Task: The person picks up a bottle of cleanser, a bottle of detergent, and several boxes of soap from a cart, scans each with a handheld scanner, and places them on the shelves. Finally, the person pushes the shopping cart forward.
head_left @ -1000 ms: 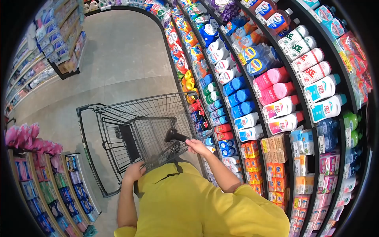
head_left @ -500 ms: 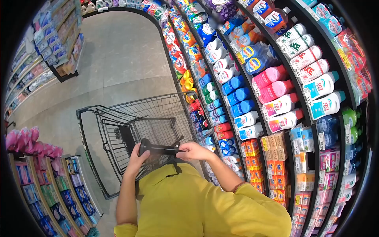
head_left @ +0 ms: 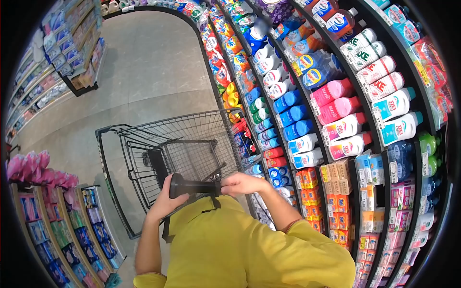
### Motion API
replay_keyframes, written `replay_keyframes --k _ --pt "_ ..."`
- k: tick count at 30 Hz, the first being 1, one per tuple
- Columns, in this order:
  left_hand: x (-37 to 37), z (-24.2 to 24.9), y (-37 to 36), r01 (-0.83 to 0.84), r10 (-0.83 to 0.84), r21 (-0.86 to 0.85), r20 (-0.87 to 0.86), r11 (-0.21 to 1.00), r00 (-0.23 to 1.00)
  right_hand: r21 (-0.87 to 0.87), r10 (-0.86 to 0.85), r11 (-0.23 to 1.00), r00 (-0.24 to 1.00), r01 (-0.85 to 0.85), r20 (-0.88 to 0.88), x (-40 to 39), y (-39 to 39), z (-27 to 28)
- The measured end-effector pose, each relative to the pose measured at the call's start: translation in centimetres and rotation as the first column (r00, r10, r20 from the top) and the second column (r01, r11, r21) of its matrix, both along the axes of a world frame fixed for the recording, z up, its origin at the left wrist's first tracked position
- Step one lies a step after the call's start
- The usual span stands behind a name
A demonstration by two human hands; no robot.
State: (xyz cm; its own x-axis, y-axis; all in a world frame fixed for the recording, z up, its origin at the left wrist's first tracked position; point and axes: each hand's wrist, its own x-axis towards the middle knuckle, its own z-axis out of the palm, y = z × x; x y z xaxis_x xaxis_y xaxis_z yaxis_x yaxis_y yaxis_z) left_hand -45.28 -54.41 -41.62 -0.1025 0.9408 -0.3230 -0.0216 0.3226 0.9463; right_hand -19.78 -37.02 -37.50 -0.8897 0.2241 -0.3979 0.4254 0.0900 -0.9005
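My left hand (head_left: 165,199) is closed around the wide, round end of a black flashlight-like tube (head_left: 198,186), with the thumb along its lower side. At the narrower end, my right hand (head_left: 242,184) pinches the tube between bent fingers. The tube lies nearly level in front of my yellow shirt (head_left: 216,240). Just beyond both hands stands a dark wire shopping cart (head_left: 185,127); its visible basket holds no goods that I can make out.
Curved shelves of detergent bottles (head_left: 293,115) and boxed soap (head_left: 338,199) run close along the right. Lower left, a shelf unit (head_left: 57,235) carries packets, with pink bundles (head_left: 33,170) on top. Grey floor (head_left: 149,62) stretches ahead to another shelf unit (head_left: 79,53).
The tube's wide end has turned more toward me and looks larger. My right hand has shifted slightly along its narrow end. The view has moved a little; the cart stays in place.
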Motion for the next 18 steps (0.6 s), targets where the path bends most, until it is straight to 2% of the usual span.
replay_keyframes --k 2,6,8,13,16,18 --pt "0.0 1.5 0.0 0.023 -0.023 -0.019 -0.013 1.000 1.000 0.144 0.140 0.979 0.988 -0.147 0.058 -0.2 0.0 0.2" --pt "-0.1 2.3 0.1 0.023 -0.023 -0.046 -0.004 0.999 1.000 0.123 0.131 0.982 0.988 -0.141 0.081 -0.4 -0.2 0.4" --pt "0.2 1.6 0.0 0.023 -0.024 -0.023 -0.044 0.999 0.999 0.034 0.063 0.997 0.996 -0.065 0.068 -0.1 -0.1 0.3" --pt "0.2 1.3 -0.1 0.067 -0.071 -0.042 -0.092 0.997 0.993 -0.033 0.049 0.998 0.994 -0.046 0.101 0.1 -0.2 0.7" --pt "0.3 1.3 0.0 0.036 -0.041 -0.043 -0.122 0.998 0.992 -0.050 -0.002 0.999 0.992 0.009 0.125 -0.2 -0.2 0.6" --pt "0.8 2.2 0.5 -0.056 0.054 -0.051 -0.045 0.997 0.998 -0.046 -0.031 0.998 0.990 0.038 0.137 -0.3 -0.1 0.0"
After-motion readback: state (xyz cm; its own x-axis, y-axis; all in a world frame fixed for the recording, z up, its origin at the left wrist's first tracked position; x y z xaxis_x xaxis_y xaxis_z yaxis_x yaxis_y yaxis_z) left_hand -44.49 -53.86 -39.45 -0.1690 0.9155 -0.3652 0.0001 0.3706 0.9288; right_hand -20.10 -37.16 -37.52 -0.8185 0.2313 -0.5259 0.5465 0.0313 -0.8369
